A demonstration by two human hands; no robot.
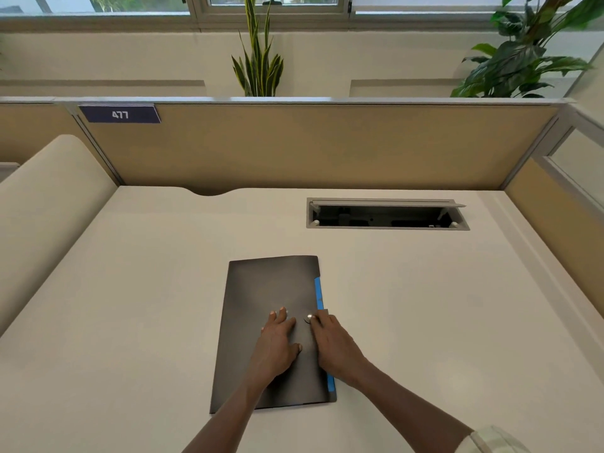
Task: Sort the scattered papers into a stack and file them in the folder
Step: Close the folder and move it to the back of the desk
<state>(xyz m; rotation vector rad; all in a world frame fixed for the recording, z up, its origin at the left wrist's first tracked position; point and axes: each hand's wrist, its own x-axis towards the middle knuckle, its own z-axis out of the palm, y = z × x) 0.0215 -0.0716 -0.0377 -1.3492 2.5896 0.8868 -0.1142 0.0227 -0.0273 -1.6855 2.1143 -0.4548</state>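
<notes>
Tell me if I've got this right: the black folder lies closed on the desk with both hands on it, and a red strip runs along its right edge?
Nearly. In the head view the strip along the right edge of the black folder is blue, not red. The rest holds: the folder lies closed on the desk, with the left hand and the right hand on it.

Single view only, head-worn, wide-angle. Camera sits above near desk edge, looks forward and down, toward 12 o'clock. White desk (130, 289) fills lower two thirds; dark folder (261, 289) just below centre, close under lens. Both forearms enter from 6 o'clock, left hand (277, 341) and right hand (333, 344) near camera. Partition (294, 142) crosses at 12 o'clock, window (274, 1) beyond, well apart. Straight edges bow near frame borders.
</notes>
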